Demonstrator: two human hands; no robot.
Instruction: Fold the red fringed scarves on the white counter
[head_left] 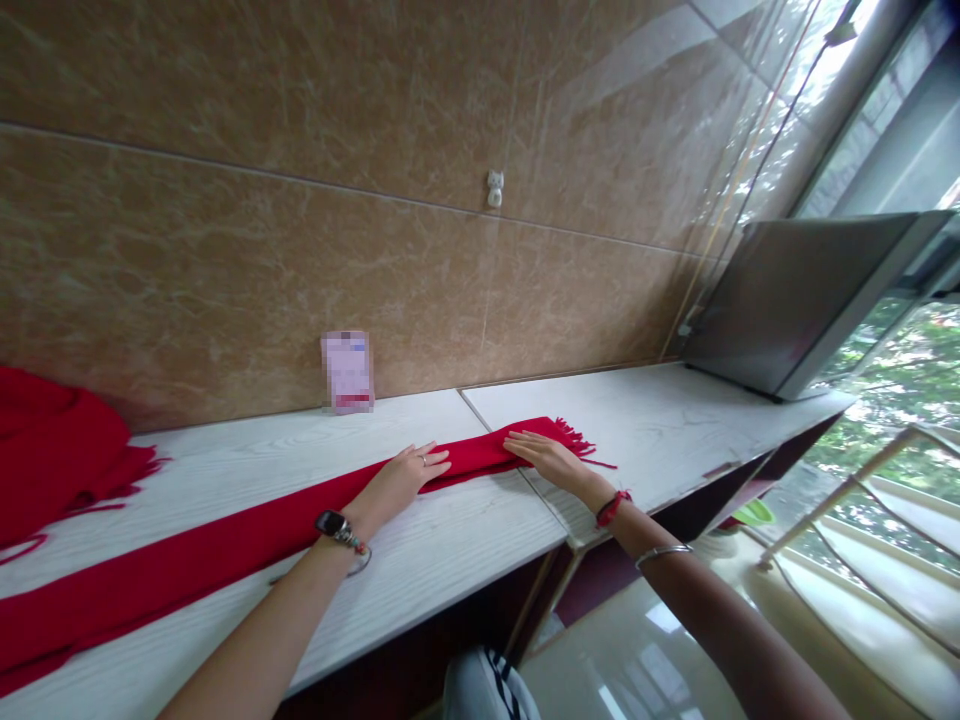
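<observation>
A long red scarf (225, 540), folded into a narrow strip, lies along the white countertop (465, 525). Its fringed end points right, and its other end runs out of view at the lower left. My left hand (401, 485) rests flat on the scarf near the middle, fingers stretched out. Close to the fringe, my right hand (551, 458) lies flat on the cloth with fingers extended. Neither hand grips the fabric. A second pile of red fringed cloth (60, 450) sits on the counter at the far left, partly out of view.
A pixelated pinkish card or box (349, 372) leans against the brown tiled wall (225, 260). A small white cat-shaped hook (495, 188) is on the wall. At the right end stands a grey appliance (795, 300). Below it is a metal rack (847, 490) by the window.
</observation>
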